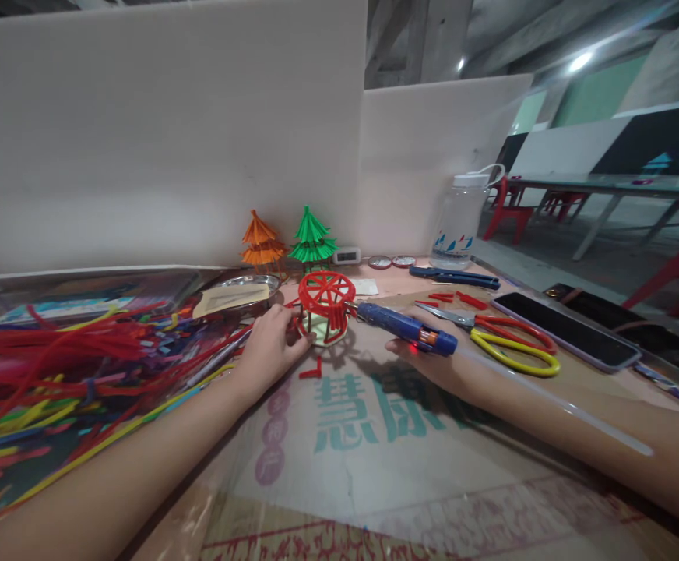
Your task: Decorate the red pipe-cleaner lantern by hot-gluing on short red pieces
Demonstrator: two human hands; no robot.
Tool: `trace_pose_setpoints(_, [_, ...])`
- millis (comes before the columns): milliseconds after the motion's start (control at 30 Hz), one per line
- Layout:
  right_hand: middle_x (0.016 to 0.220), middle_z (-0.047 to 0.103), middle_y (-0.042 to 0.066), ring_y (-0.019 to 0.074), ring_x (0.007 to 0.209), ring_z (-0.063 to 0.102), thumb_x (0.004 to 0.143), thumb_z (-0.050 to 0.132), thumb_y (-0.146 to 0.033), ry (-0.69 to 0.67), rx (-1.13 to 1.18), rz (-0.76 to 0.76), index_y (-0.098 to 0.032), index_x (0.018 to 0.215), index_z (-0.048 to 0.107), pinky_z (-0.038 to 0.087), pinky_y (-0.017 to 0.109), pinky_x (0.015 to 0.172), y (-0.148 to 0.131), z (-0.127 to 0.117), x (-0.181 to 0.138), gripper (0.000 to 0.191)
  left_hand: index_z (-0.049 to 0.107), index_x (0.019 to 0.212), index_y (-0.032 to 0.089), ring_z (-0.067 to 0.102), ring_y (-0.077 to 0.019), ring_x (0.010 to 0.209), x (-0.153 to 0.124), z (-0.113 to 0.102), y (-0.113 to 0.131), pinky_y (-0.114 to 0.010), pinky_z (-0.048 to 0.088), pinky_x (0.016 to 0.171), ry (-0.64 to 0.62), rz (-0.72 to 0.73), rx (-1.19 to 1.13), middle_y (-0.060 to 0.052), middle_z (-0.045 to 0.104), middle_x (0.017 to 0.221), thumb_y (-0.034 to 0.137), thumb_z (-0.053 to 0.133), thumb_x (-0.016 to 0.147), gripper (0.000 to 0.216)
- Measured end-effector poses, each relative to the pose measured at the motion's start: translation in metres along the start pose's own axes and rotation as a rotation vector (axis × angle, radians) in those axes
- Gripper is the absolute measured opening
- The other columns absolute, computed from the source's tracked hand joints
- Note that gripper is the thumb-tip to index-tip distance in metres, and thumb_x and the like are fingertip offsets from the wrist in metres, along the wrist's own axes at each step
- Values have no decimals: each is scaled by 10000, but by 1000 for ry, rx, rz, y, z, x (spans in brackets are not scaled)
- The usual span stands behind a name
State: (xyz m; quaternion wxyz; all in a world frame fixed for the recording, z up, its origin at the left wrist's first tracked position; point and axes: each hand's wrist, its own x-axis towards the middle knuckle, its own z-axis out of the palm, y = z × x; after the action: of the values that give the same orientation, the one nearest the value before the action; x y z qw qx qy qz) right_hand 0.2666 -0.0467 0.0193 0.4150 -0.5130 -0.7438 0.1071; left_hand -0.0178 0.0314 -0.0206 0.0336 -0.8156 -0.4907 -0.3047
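A small red pipe-cleaner frame with a wheel-shaped top [326, 304] stands on a pale round base on the cardboard sheet [374, 460]. My left hand [269, 347] is closed on its left side, steadying it. My right hand [427, 360] grips a blue glue gun [403, 328], whose nozzle points left and touches the frame's right side. A long clear glue stick [555, 405] trails back from the gun over my right forearm. A short red piece [311, 372] lies just in front of the frame.
A heap of coloured pipe cleaners [53, 374] fills the left. Yellow-and-red scissors [508, 339], cut red bits [456, 298], a phone [567, 331] and a blue tool [453, 276] lie to the right. Orange [261, 240] and green [312, 235] paper trees, a metal dish [251, 282] and a bottle [461, 220] stand by the white partition.
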Motion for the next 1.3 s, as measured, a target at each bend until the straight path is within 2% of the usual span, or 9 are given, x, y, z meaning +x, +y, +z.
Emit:
trace_pose_setpoints(333, [790, 686, 24, 202, 697, 630, 823, 696, -409, -23, -13, 24, -235, 908, 710, 452, 316, 619, 2, 1, -1, 194, 650, 1065, 174, 610, -278, 939, -1, 0, 0, -385, 475, 800, -1, 23, 8, -80, 622, 956, 381, 635, 888, 273])
trace_pose_setpoints(533, [763, 658, 21, 208, 685, 617, 821, 711, -436, 13, -68, 8, -243, 906, 704, 440, 323, 613, 7, 2, -2, 211, 657, 1071, 173, 608, -274, 931, 0, 0, 1, -381, 468, 805, 3, 19, -2, -78, 618, 951, 372, 640, 881, 276])
trace_pose_setpoints(733, [756, 668, 17, 190, 681, 616, 819, 688, -375, -46, -19, 11, -225, 898, 699, 471, 308, 632, -1, -2, 0, 170, 669, 1090, 161, 609, -271, 898, 0, 0, 1, -373, 459, 779, -7, 3, -3, -70, 600, 926, 386, 641, 881, 309])
trace_pose_setpoints(1167, [748, 691, 21, 198, 655, 625, 793, 684, -387, -44, -30, 90, -228, 881, 692, 457, 310, 588, -5, 0, 1, 182, 664, 1057, 169, 604, -271, 910, -1, 1, -1, -370, 444, 778, -18, 15, -27, -65, 593, 924, 386, 617, 902, 271])
trace_pose_setpoints(1300, [762, 693, 13, 194, 673, 632, 819, 673, -382, -49, -22, 55, -237, 906, 708, 461, 304, 601, 1, 3, 1, 173, 665, 1068, 167, 601, -280, 924, -1, 0, 0, -374, 443, 780, -24, 8, -24, -71, 597, 933, 391, 619, 902, 283])
